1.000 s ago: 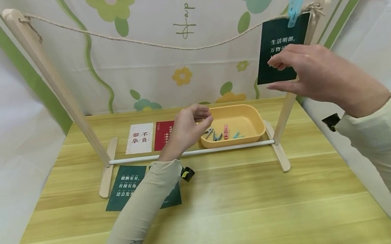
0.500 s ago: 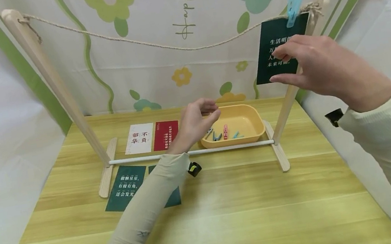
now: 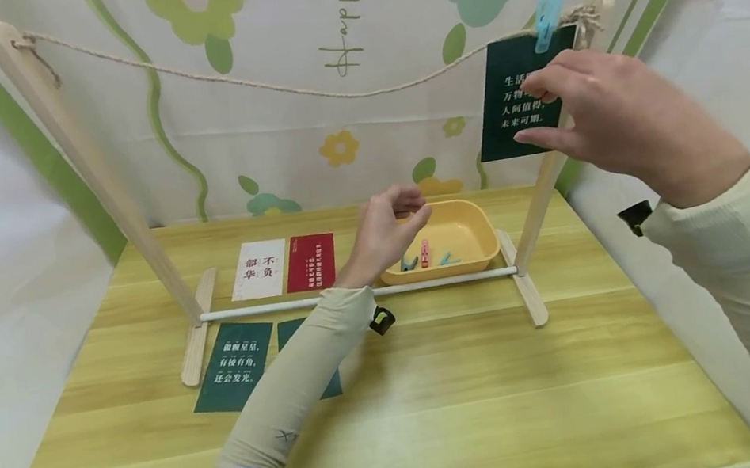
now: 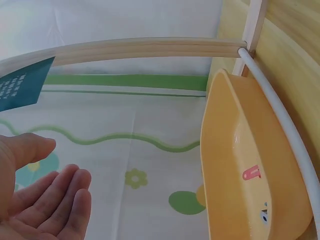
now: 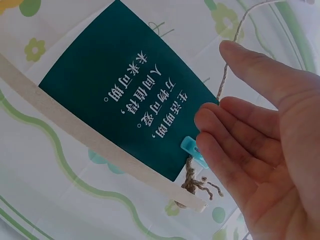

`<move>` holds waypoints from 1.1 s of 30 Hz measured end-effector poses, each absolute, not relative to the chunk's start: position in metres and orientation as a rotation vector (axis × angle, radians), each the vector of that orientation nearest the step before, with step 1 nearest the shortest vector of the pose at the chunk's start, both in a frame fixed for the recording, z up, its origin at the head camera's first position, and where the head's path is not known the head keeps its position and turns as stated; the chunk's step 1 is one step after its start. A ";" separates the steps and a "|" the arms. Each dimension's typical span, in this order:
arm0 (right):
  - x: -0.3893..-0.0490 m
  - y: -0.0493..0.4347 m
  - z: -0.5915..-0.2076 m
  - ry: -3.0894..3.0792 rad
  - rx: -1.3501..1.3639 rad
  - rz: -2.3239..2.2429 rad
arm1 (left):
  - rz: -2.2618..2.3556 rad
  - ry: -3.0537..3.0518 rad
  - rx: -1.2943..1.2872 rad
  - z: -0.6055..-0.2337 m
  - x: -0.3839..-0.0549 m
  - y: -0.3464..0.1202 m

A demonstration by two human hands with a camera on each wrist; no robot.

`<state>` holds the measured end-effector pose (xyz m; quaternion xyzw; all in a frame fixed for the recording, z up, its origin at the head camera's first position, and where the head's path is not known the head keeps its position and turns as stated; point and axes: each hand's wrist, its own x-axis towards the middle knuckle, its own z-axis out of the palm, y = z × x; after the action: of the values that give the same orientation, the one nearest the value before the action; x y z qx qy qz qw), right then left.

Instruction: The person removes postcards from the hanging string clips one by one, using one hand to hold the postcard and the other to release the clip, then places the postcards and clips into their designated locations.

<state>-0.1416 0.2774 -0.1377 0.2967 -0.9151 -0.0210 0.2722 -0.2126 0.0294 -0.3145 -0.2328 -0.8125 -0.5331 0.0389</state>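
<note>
A dark green card (image 3: 506,103) with white lettering hangs from a twine line (image 3: 297,89), held by a light blue clothespin (image 3: 548,19) near the right post. My right hand (image 3: 625,119) is raised in front of that card with thumb and fingers apart, holding nothing. The right wrist view shows the clothespin (image 5: 194,151) partly behind the fingertips. Lower down, my left hand (image 3: 384,237) hovers at the left side of a yellow tray (image 3: 464,231), its fingers loosely bent and nothing in them. Inside the tray lie several clothespins, among them a pink one (image 3: 425,253).
The wooden rack has a left post (image 3: 84,163), a right post (image 3: 542,190) and a white crossbar (image 3: 270,308). A white card (image 3: 259,270) and a red card (image 3: 310,263) lie behind the bar. In front lie a green card (image 3: 234,366) and another, partly under the left forearm.
My left hand has shifted right and slightly up toward the tray. The right hand has risen a little in front of the hanging card. The head view has shifted slightly.
</note>
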 end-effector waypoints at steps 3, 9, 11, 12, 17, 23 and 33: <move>-0.142 0.278 -0.137 -2.431 0.799 -0.057 | -1.619 -2.486 -0.726 -0.315 -0.214 0.033; -0.142 0.282 -0.133 -2.373 0.778 -0.059 | -1.606 -2.439 -0.796 -0.311 -0.216 0.043; -0.142 0.282 -0.131 -2.361 0.783 -0.066 | -1.608 -2.426 -0.809 -0.308 -0.215 0.047; -0.142 0.282 -0.130 -2.357 0.785 -0.068 | -1.607 -2.421 -0.814 -0.307 -0.215 0.048; -0.143 0.281 -0.122 -2.369 0.728 -0.082 | -1.593 -2.403 -0.841 -0.300 -0.216 0.055; -0.143 0.283 -0.113 -2.391 0.659 -0.079 | -1.625 -2.383 -0.853 -0.296 -0.218 0.061; -0.147 0.289 -0.107 -2.356 0.652 -0.056 | -1.631 -2.379 -0.829 -0.297 -0.219 0.066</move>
<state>-0.1466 0.2886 -0.1073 0.2508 -0.9057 -0.0214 0.3412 -0.2185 0.0661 -0.2974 -0.2757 -0.7907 -0.5420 0.0703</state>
